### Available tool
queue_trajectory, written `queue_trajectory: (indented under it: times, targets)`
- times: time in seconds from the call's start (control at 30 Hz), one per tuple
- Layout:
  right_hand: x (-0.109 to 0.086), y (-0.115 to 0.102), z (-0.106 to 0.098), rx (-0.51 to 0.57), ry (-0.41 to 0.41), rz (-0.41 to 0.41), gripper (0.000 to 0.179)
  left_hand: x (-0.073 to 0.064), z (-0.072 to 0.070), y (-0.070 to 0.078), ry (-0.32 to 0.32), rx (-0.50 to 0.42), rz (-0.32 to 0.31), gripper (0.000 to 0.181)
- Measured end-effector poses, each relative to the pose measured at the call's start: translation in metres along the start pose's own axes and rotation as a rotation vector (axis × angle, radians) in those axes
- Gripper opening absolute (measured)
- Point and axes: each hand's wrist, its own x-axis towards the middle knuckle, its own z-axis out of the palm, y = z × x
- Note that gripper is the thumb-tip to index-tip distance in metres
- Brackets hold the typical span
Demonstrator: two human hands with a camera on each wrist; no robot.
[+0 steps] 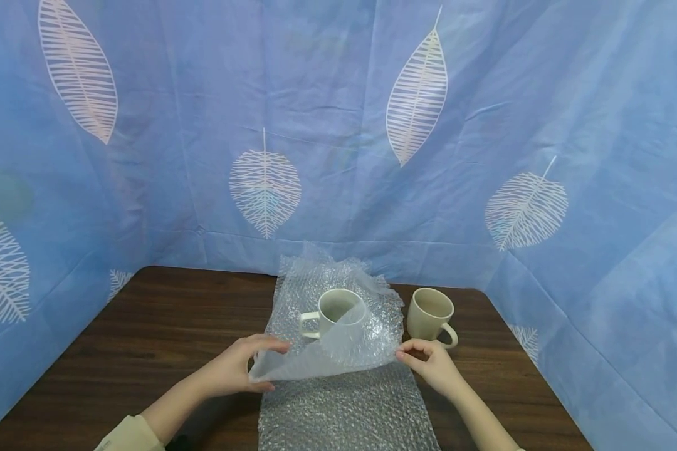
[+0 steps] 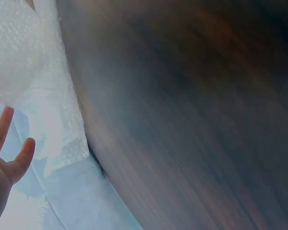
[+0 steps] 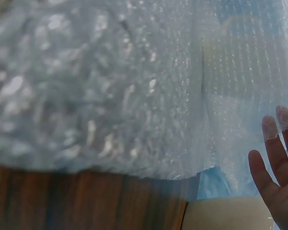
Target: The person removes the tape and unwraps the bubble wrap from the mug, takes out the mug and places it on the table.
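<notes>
A white mug [image 1: 328,311] stands upright on a long sheet of bubble wrap [image 1: 350,413], its handle pointing left. A loose flap of the wrap [image 1: 338,363] lies against the mug's front and partly over its rim. My right hand [image 1: 431,363] pinches the flap's right edge between thumb and forefinger; the other fingers are extended in the right wrist view. Around the flap's left corner, my left hand [image 1: 231,369] is spread in a wide C, thumb and fingers apart. Two of its fingers [image 2: 23,155] stretch out beside the wrap in the left wrist view.
A beige mug [image 1: 429,316] stands upright just right of the wrap, its handle near my right hand. The dark wooden table [image 1: 118,357] carries everything. A blue cloth with leaf prints [image 1: 338,156] hangs behind the table and along its sides.
</notes>
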Motion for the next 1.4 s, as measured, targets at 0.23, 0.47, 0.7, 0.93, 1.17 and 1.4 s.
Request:
queue_trajectory:
  times: [0.23, 0.47, 0.7, 0.93, 1.17, 1.4]
  targets:
    - [-0.007, 0.005, 0.001, -0.025, -0.042, -0.024, 0.012, -0.005, -0.004, -0.003, -0.071, 0.028, -0.028, 0.066]
    - [-0.011, 0.009, 0.0, -0.02, -0.127, -0.08, 0.022, -0.009, -0.007, -0.004, -0.089, 0.078, -0.011, 0.067]
    - [-0.008, 0.011, -0.002, -0.024, -0.106, -0.034, 0.033, -0.006, -0.007, -0.007, -0.109, 0.055, -0.038, 0.049]
    - [-0.006, 0.014, -0.001, -0.162, -0.112, 0.041, 0.029, -0.005, -0.006, -0.007, -0.131, -0.049, -0.187, 0.036]
    - [-0.006, 0.016, 0.002, -0.205, -0.149, 0.054, 0.032, 0.002, -0.002, -0.007, -0.12, -0.145, -0.238, 0.044]
    - [-0.006, 0.016, 0.003, -0.297, -0.255, 0.064, 0.047, 0.004, 0.003, -0.007, -0.165, -0.111, -0.268, 0.047]
